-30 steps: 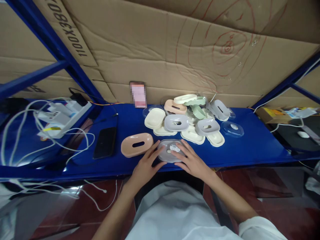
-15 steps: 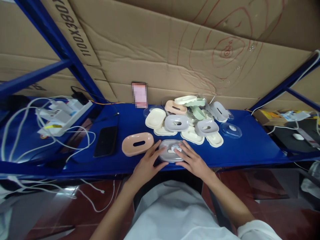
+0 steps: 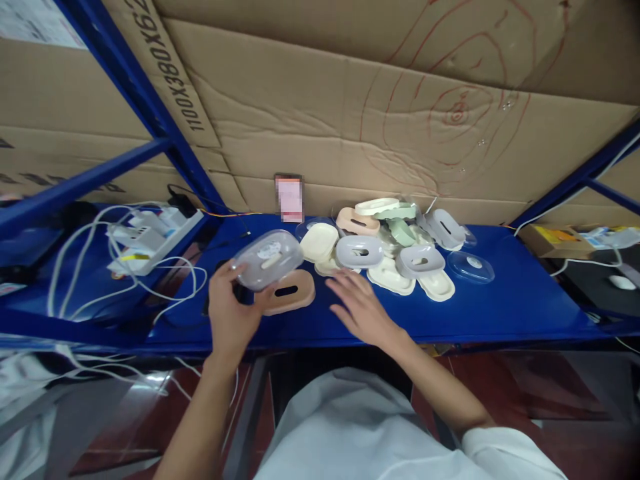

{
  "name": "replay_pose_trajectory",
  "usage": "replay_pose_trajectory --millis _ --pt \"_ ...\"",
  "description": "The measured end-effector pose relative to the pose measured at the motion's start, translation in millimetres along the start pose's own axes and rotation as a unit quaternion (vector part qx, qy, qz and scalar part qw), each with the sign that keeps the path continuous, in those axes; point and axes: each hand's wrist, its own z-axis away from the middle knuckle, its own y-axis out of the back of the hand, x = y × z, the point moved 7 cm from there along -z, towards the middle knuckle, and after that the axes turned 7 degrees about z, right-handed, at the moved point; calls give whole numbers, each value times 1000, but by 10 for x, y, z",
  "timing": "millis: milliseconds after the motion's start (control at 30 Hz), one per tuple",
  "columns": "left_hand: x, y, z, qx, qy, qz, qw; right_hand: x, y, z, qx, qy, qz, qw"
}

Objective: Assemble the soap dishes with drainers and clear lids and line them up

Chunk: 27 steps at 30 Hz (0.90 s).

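Grey dish (image 3: 257,272), covered by a clear lid (image 3: 285,245) with a round white label (image 3: 269,250), is held above the surface (image 3: 480,313) at a tilt, partly overlapping in view the peach dish (image 3: 304,295) that is set on the surface. It is gripped at its near left end by the left hand (image 3: 231,315), whose thumb and fingers are closed around the rim. The right hand (image 3: 364,308) is held palm down near the front of the pile, its fingers loosely spread and nothing gripped; whether the cream tray beyond its fingertips is touched cannot be told.

Behind the hands, a loose pile is spread across the surface. Two more grey dishes are seen at its front, one at the left (image 3: 345,252) and one at the right (image 3: 407,263), with cream trays (image 3: 393,280) lying under and beside them. A green piece (image 3: 401,233) is caught in the middle, and another clear lid (image 3: 471,267) is laid flat at the right end.

A phone (image 3: 289,198), its screen blurred, is propped against the cardboard (image 3: 280,120) at the back. At the left, a white power strip (image 3: 145,260) is surrounded by cables.
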Motion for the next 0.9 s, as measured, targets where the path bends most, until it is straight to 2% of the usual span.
replay_pose_trajectory --millis 100,167,233,367,500,533,600,667,733,800,900 --pt "-272 -113 -313 -41 36 -88 995 -291 -383 -199 -86 88 25 992" --pt "-402 -242 -408 -82 71 -126 986 -344 -528 -201 -106 96 37 989" --pt "-465 -344 -431 -108 98 -152 977 -289 -545 -124 -102 77 52 990" --pt "-390 -422 -391 -122 91 -177 972 -66 -278 158 -69 35 73 994" --pt "12 -503 -282 -95 -22 -168 981 129 24 471 -63 -2 61 996" --pt "143 -602 -233 -118 -61 -155 979 175 80 543 -59 -16 60 996" --pt "368 -903 -120 -209 -125 -141 960 264 166 671 -41 -47 63 996" --pt "477 -1186 -63 -271 -141 -165 938 346 226 767 -14 -81 68 994" --pt "500 -1380 -68 -304 -139 -181 925 417 273 833 22 -116 65 991" --pt "457 -1439 -80 -320 -133 -179 921 471 308 875 56 -147 50 986" --pt "333 -1248 3 -323 -136 -147 925 541 351 922 102 -190 14 976"
